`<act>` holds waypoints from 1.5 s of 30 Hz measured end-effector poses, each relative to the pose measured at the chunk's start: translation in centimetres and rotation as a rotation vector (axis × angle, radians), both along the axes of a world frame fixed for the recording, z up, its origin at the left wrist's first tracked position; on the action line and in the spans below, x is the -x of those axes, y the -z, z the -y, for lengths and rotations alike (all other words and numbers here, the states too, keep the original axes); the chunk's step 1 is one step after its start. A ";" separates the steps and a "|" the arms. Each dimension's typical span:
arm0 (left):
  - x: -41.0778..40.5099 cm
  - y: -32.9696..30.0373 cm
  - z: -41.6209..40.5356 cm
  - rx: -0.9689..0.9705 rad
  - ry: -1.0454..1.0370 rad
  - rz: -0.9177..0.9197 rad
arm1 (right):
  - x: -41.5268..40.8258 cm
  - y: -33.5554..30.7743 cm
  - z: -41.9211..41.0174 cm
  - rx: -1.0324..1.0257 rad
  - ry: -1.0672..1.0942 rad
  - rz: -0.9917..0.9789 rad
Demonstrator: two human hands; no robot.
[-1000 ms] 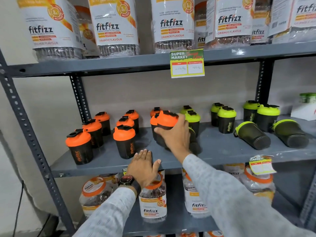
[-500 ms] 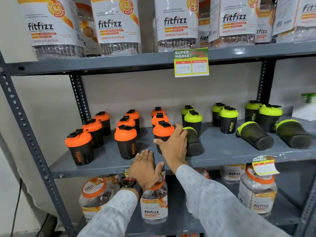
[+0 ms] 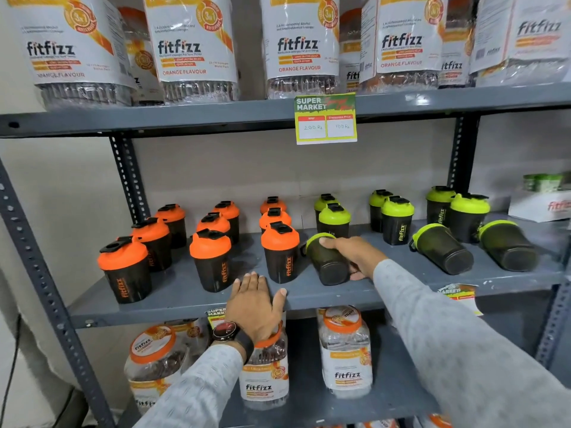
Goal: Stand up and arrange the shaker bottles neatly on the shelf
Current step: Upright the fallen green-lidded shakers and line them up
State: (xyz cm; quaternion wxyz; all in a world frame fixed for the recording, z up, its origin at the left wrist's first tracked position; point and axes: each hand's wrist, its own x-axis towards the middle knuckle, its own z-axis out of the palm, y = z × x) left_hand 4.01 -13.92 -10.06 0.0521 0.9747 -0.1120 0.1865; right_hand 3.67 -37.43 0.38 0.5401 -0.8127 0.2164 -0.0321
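Black shaker bottles stand on the grey middle shelf (image 3: pixel 185 301). Several orange-lidded ones stand upright in rows on the left, the nearest of the third row being an orange-lid bottle (image 3: pixel 280 252). Green-lidded ones stand upright at the back right. Three green-lidded bottles lie on their sides: one (image 3: pixel 324 261) under my right hand (image 3: pixel 355 254), which grips it, and two more, bottle (image 3: pixel 441 248) and bottle (image 3: pixel 506 245), further right. My left hand (image 3: pixel 255 304) rests flat on the shelf's front edge, fingers spread, holding nothing.
Large fitfizz jars (image 3: pixel 301 47) fill the top shelf, with a price tag (image 3: pixel 326 118) hanging from its edge. More fitfizz jars (image 3: pixel 344 350) stand on the shelf below. Perforated steel uprights (image 3: pixel 37 273) frame the rack. A white box (image 3: pixel 543 205) sits at far right.
My right hand set the orange-lid bottle upright at the front of its row, let go, and moved right onto the lying green-lid bottle. My left hand stayed on the shelf edge.
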 end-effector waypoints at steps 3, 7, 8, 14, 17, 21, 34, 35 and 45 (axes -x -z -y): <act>-0.6 0.6 -0.6 0.006 0.010 0.023 | -0.2 -0.4 0.4 -0.082 -0.073 -0.062; -0.4 0.3 -0.5 -0.032 0.035 -0.011 | 0.4 -0.8 0.5 -0.174 -0.102 -0.086; -0.2 0.1 -0.6 -0.032 0.042 -0.017 | 0.5 -0.7 0.5 -0.194 -0.095 -0.049; 0.0 -0.2 -0.6 -0.023 0.055 -0.025 | 0.1 0.2 1.1 -0.163 0.136 0.345; 0.0 -0.3 -0.6 -0.030 0.043 -0.028 | 0.9 1.5 0.7 0.078 0.239 0.502; 0.1 -0.1 -0.6 -0.031 0.036 -0.029 | 2.0 4.0 -1.0 0.217 0.315 0.685; -0.1 0.1 -0.8 0.055 0.064 -0.030 | 2.4 6.4 -2.1 0.347 0.356 0.655; 0.1 0.2 -0.6 0.128 0.060 -0.007 | 2.8 6.3 -1.3 0.350 0.338 0.655; 7.0 -0.3 14.4 0.589 0.295 0.324 | 6.6 1.1 16.3 0.549 0.322 0.697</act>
